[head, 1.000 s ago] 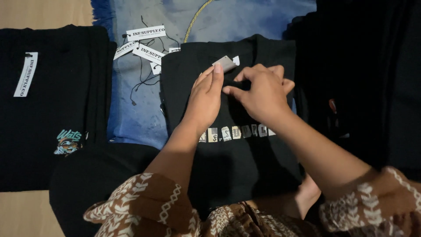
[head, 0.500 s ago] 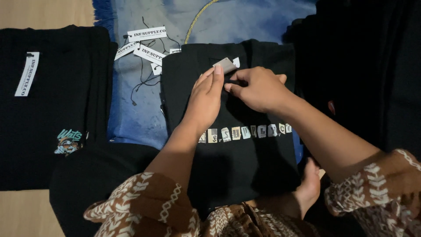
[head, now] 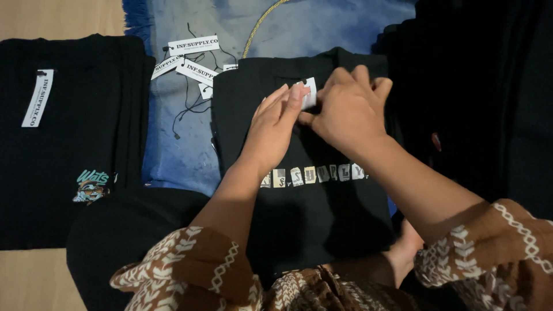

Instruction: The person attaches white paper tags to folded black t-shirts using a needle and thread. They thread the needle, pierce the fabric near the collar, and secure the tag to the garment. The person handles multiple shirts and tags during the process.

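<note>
Seen from above: both hands at the collar of a folded black T-shirt lying on a blue cloth. Left hand flat, fingers extended, pinning the fabric; right hand curled, fingertips pinching a small white tag at the neckline. Loose white hang tags with black strings just beside. Likely risk: tag slipping from the pinch, or the neat fold rumpling under pressure.

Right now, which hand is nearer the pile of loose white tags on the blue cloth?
Left. The left hand lies just right of the loose white tags; the right hand is farther right, beyond it.
</note>
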